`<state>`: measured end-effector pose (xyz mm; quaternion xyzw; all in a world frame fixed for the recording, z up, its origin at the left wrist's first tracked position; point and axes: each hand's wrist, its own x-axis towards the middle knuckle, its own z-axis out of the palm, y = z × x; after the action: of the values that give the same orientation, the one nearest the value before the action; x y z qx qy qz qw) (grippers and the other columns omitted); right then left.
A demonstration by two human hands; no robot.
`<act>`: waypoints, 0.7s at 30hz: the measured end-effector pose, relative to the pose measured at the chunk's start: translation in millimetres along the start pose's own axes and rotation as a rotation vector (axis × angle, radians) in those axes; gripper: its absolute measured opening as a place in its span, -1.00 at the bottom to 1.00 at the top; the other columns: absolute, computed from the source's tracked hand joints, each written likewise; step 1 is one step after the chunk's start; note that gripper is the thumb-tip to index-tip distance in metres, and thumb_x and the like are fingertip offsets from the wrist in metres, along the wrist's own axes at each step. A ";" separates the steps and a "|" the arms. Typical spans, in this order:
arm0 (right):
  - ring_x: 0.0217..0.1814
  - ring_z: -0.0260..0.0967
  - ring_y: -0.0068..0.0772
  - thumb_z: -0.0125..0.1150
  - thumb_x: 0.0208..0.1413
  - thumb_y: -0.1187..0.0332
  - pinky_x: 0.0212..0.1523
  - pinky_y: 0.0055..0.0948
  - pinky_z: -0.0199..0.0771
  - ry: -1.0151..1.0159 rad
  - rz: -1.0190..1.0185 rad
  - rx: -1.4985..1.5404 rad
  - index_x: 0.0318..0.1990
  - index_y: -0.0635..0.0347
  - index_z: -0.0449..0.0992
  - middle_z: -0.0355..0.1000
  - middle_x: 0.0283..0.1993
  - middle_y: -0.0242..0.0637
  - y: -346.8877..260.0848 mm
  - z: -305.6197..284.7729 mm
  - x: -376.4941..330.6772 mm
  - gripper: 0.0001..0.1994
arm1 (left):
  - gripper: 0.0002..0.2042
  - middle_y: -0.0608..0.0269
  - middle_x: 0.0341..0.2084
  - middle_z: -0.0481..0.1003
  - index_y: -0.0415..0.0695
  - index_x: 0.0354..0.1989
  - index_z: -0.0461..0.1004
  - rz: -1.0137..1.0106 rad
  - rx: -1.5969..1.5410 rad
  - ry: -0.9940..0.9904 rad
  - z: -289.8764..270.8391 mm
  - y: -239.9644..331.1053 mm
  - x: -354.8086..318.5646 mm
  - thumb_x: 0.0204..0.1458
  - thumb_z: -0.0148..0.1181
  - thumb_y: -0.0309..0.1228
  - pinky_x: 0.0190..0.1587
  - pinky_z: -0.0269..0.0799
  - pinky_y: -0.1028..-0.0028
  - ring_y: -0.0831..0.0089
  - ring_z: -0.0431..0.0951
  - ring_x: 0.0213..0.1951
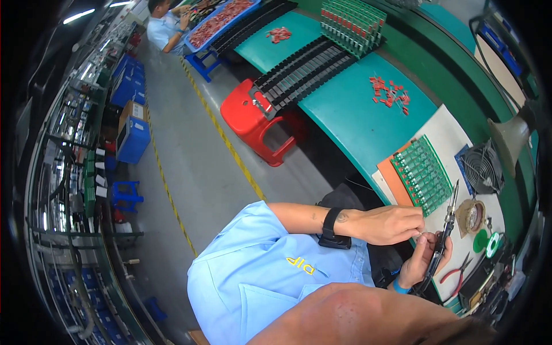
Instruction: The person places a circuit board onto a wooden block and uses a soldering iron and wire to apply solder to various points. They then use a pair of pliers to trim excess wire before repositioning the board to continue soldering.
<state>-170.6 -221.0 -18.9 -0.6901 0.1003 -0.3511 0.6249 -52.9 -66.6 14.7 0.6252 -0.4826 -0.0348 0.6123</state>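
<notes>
As the right hand (417,265) is clasping a soldering iron (451,211) at the frame's lower right, the left hand (385,225) is pinching its fingers (409,223) together, anything between them too small to identify, beside green circuit boards (422,175) on the worktop (353,118).

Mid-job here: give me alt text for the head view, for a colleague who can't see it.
A person's left hand and right hand are held close together, the right gripping a black-handled soldering iron; anything between them is too small to tell. Just beyond lies a green rectangular circuit-board panel; red-handled metal pliers lie to the right.
</notes>
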 end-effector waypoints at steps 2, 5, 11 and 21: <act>-0.01 0.51 -0.38 0.27 0.23 0.67 0.07 -0.35 0.56 0.011 0.022 -0.037 0.39 0.28 0.23 0.52 0.02 -0.09 -5.2 -2.9 -0.3 -0.40 | -0.90 0.10 -0.37 0.37 -0.23 -0.22 0.45 -0.011 0.091 -0.003 0.8 0.3 -0.1 0.18 0.24 -0.52 -0.28 0.49 0.18 0.08 0.51 -0.31; -0.08 0.55 -0.41 0.32 0.20 0.69 0.04 -0.37 0.57 0.080 0.006 -0.107 0.39 0.27 0.23 0.55 -0.04 -0.11 -3.9 -4.8 0.3 -0.37 | -0.86 0.10 -0.28 0.50 -0.21 -0.19 0.51 -0.071 0.252 -0.104 -9.0 1.5 5.4 0.09 0.31 -0.56 -0.22 0.56 0.20 0.07 0.58 -0.22; -0.07 0.55 -0.33 0.27 0.22 0.66 0.03 -0.33 0.58 0.083 -0.067 -0.201 0.35 0.30 0.27 0.53 -0.01 -0.07 -6.7 -13.2 9.4 -0.44 | -0.84 0.11 -0.32 0.54 -0.20 -0.23 0.55 -0.063 0.321 -0.116 -15.6 -1.8 27.8 0.00 0.32 -0.59 -0.27 0.54 0.23 0.11 0.60 -0.28; -0.16 0.49 -0.35 0.18 0.37 0.19 -0.07 -0.34 0.53 0.167 0.034 -0.250 0.23 0.48 0.36 0.51 -0.13 -0.06 -19.0 -55.6 11.0 -0.50 | -0.94 0.15 -0.34 0.60 -0.26 -0.26 0.62 -0.174 0.491 -0.076 -47.5 -26.5 79.4 0.12 0.35 -0.64 -0.24 0.46 0.36 0.28 0.58 -0.30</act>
<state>-202.1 -267.6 1.2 -0.7290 0.2065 -0.3816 0.5295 34.3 -88.8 48.7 0.7925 -0.4439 0.0073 0.4182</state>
